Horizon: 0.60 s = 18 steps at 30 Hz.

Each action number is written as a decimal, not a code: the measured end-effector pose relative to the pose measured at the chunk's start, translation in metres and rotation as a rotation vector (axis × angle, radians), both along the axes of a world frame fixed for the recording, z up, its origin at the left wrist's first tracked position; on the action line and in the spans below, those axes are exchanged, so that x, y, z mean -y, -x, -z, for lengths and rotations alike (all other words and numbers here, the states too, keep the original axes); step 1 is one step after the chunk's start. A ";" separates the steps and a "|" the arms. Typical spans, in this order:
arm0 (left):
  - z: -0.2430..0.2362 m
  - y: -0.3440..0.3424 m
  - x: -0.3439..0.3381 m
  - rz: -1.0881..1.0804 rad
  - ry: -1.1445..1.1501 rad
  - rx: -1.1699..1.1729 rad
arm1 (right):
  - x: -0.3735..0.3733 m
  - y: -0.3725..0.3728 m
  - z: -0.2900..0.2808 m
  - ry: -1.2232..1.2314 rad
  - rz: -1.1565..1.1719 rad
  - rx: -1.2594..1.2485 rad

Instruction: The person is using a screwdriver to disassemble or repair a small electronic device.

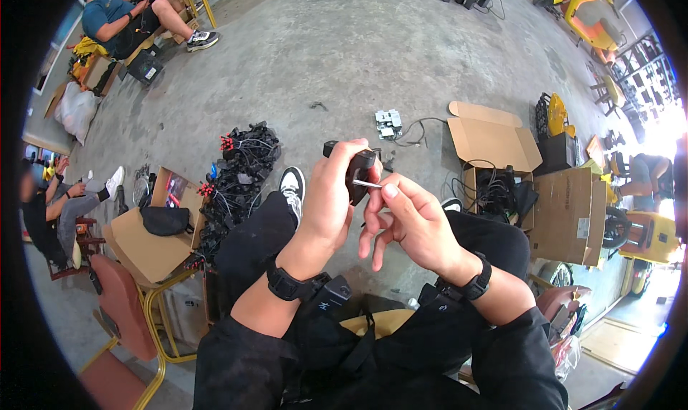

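Observation:
Over the gap between my knees, my left hand (331,193) is closed round a small black part (361,165) with a rounded end. Its exact kind is not clear, and my fingers cover much of it. My right hand (416,220) pinches a thin silver metal rod (368,184) between thumb and forefinger, its other fingers loosely curled below. The far end of the rod meets the black part's near side. Whether it goes in or only touches cannot be made out.
Left of my foot lies a heap of black cabled parts (240,173), beside an open carton (154,245) with a black pouch (165,221). Silver metal pieces (388,123) lie ahead. An open box of black cables (494,188) stands right. Two chairs and seated people flank the left.

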<state>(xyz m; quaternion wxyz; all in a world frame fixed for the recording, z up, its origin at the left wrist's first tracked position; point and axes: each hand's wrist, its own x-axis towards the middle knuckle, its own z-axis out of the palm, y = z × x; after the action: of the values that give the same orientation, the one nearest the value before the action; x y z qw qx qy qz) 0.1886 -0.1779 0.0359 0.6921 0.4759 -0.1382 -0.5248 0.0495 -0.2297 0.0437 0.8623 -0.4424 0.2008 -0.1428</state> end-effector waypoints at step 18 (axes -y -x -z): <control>0.000 -0.006 0.003 0.085 0.265 -0.263 | 0.009 0.013 -0.006 0.133 -0.132 0.337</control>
<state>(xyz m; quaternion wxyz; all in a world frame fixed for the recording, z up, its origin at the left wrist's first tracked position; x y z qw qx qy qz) 0.1947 -0.1807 0.0355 0.7379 0.3015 -0.1344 -0.5887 0.0370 -0.2384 0.0500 0.8601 -0.4803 0.0145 -0.1710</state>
